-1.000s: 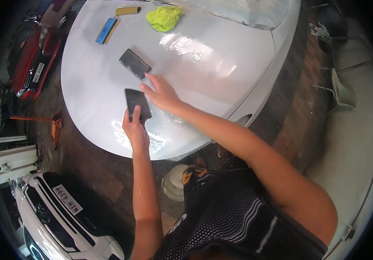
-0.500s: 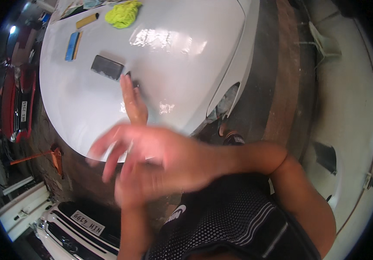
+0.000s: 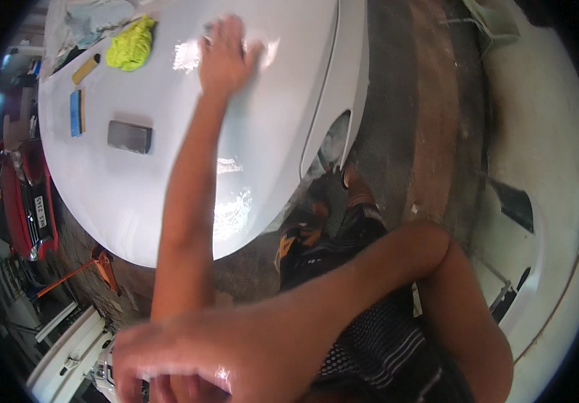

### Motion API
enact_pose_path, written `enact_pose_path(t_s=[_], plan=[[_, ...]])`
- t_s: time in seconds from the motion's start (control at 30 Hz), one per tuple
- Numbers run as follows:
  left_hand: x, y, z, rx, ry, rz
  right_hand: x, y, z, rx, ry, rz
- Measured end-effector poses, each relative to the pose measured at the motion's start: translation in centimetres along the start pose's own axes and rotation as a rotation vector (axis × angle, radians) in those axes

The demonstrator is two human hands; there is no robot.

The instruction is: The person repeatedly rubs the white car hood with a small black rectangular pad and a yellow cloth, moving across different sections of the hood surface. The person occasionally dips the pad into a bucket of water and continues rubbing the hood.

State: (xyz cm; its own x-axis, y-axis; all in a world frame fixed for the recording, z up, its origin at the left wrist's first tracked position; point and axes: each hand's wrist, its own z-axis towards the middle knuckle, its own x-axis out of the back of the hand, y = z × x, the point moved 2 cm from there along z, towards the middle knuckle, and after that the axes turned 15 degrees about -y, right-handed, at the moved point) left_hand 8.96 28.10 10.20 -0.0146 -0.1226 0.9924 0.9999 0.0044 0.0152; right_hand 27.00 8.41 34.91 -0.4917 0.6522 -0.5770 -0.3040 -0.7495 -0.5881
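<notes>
My left hand (image 3: 225, 60) lies palm down on the wet, glossy bonnet of a white car (image 3: 135, 195), fingers flat and thumb apart. A small dark patch shows at its fingertips; I cannot make out what it is. My right hand (image 3: 215, 352) hangs above my left forearm near the lower edge, fingers bent, blurred and partly cut off. To the left of my left arm lies a dark grey rectangular block (image 3: 129, 137). Beyond it sit a blue block with a yellowish edge (image 3: 77, 113), a short yellow block (image 3: 86, 69) and a crumpled neon-yellow cloth (image 3: 130, 46).
Crumpled sheeting (image 3: 94, 17) covers the far left of the bonnet. A red car (image 3: 30, 208) stands on the left, near an orange jack (image 3: 106, 271). A white vehicle panel (image 3: 545, 134) rises on the right. Someone's lower leg (image 3: 360, 185) shows beside the headlight.
My left hand has slid farther up the bonnet, away from beside the grey block. My right hand has dropped toward the lower edge. The whole view has shifted a little.
</notes>
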Motion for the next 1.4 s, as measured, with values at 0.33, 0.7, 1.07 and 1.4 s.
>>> enact_pose_path(t_s=[0.33,0.7,1.07,1.4], plan=[[1.2,-1.8,-8.1,-0.316,-0.146,-0.065,25.0,-10.9,-22.6,-0.052,1.662,-0.966],[-1.2,1.4,-1.0,-0.053,0.029,-0.148,40.3,-11.5,-19.8,-0.356,1.865,-1.979],[-1.2,6.3,-4.2,0.13,0.04,-0.397,39.0,-11.5,-18.8,-0.276,1.782,-1.897],[-1.4,7.2,-0.6,0.139,0.011,-0.372,41.0,-12.5,-21.9,-0.298,1.815,-1.946]])
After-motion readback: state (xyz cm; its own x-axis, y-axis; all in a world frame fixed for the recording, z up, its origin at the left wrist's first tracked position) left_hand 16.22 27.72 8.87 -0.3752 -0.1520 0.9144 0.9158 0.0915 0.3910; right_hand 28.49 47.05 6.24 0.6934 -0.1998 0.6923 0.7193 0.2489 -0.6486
